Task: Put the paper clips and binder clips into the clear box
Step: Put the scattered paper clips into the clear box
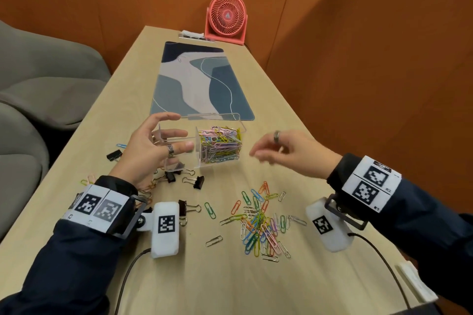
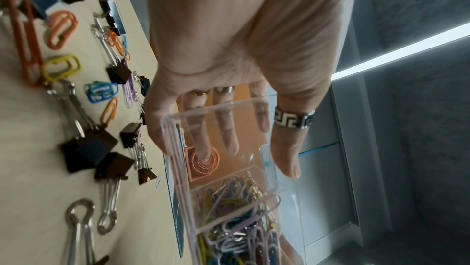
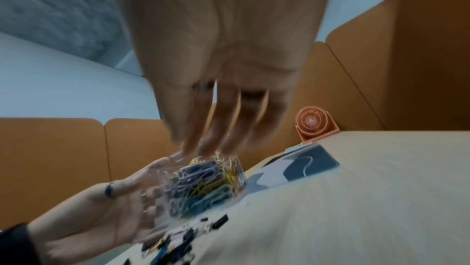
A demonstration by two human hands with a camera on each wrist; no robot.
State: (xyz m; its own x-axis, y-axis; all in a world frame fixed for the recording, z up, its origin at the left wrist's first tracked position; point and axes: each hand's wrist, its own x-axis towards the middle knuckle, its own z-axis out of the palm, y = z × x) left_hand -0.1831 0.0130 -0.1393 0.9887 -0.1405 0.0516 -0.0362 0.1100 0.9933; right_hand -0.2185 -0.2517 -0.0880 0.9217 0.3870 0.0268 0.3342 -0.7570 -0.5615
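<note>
The clear box (image 1: 242, 126) stands on the wooden table, its right compartment packed with coloured paper clips (image 1: 220, 144). My left hand (image 1: 183, 132) holds its left end, fingers behind the wall and thumb in front; the left wrist view shows the fingers (image 2: 231, 144) through the box wall (image 2: 216, 106). My right hand (image 1: 258, 155) hovers blurred just right of the box, fingers loose and holding nothing. A loose pile of paper clips (image 1: 261, 225) lies near the front. Black binder clips (image 1: 197, 181) lie beneath my left hand and are also seen as binder clips (image 2: 89, 148).
A blue patterned desk mat (image 1: 199, 79) lies beyond the box, and a pink fan (image 1: 226, 19) stands at the table's far end. Grey chairs (image 1: 38, 79) stand left of the table. Orange walls close the right side. A white object (image 1: 414, 284) sits at the near right edge.
</note>
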